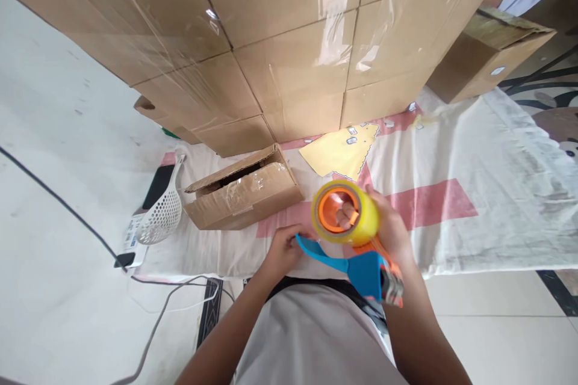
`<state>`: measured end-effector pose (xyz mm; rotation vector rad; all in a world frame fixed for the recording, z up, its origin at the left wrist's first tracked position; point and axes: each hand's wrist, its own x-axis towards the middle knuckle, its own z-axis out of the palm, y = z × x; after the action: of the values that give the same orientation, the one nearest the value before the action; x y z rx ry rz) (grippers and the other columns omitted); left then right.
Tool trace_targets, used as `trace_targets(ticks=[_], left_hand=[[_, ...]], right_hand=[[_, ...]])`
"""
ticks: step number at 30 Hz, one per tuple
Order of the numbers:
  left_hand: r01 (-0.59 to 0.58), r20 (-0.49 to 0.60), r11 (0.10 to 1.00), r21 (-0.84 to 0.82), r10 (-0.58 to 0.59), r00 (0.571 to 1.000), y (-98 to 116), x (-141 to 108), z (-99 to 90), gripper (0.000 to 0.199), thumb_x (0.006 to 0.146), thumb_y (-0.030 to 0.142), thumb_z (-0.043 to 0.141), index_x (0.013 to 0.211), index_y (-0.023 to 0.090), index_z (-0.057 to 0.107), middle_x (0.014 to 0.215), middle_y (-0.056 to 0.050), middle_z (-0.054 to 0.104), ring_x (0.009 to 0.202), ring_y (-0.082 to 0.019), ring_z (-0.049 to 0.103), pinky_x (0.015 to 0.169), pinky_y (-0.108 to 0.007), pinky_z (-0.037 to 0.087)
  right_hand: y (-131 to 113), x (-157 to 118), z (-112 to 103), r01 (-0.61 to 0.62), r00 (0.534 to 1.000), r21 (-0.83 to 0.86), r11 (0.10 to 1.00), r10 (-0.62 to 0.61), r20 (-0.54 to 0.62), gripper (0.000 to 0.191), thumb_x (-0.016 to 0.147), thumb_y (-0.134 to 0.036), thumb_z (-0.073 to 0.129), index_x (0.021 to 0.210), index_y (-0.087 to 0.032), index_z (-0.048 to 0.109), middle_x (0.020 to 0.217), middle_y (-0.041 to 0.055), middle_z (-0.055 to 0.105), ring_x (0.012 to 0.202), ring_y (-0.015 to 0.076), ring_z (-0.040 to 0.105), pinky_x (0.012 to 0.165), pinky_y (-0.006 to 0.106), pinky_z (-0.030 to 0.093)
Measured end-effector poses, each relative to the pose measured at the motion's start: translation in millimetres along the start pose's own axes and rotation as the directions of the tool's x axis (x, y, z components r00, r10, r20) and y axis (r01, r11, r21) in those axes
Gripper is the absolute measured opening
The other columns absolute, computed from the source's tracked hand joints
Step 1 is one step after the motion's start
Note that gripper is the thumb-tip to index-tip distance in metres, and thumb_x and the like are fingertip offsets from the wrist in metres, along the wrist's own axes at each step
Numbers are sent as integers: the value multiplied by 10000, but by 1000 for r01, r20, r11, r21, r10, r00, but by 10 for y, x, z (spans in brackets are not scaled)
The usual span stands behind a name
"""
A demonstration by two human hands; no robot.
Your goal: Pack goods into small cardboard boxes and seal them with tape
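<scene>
Holding tape dispenser point(363, 272), right hand point(392, 226) seemingly part-hidden.

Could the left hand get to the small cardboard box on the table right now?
Probably yes: the left hand is close to the small cardboard box, with only tablecloth showing between them. Its fingers, at the tape dispenser's blue part, might need freeing first.

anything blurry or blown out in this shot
Head view: bright white glare streaks the clear wrapping over the stacked cartons; head view: the tape dispenser looks smeared at its metal end, probably from motion.
</scene>
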<state>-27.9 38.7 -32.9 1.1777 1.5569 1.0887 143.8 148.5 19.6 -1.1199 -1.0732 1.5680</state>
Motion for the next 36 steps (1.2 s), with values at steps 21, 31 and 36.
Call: trace_targets(ticks=[21, 31, 36], left_hand=[[-161, -310, 981, 105, 186, 932, 639, -379, -429, 111, 876, 238, 689, 831, 223, 790, 664, 6, 730, 581, -118, 650, 617, -223, 521], [21, -571, 999, -47, -44, 820, 370, -508, -818, 199, 838, 343, 720, 976, 202, 739, 595, 25, 701, 405, -106, 534, 456, -232, 449], [-61, -633, 830, 555, 468, 617, 431, -453, -1118, 127, 901, 326, 677, 920, 213, 732, 798, -35, 760, 732, -179, 687, 723, -300, 518]], right_hand=[[-372, -319, 44, 607, 795, -623, 495, -405, 452, 201, 913, -455, 656, 968, -262, 670, 838, 59, 678, 735, 228, 622, 667, 362, 492], [-673, -498, 640, 834, 533, -329, 443, -490, 690, 190, 954, -120, 542, 1016, -244, 673, 847, 34, 668, 765, 187, 605, 691, 336, 467], [-1028, -20, 1022, 774, 563, -359, 521, -307, 767, 212, 967, -179, 511, 841, -226, 675, 778, 5, 652, 705, 153, 579, 631, 279, 416]])
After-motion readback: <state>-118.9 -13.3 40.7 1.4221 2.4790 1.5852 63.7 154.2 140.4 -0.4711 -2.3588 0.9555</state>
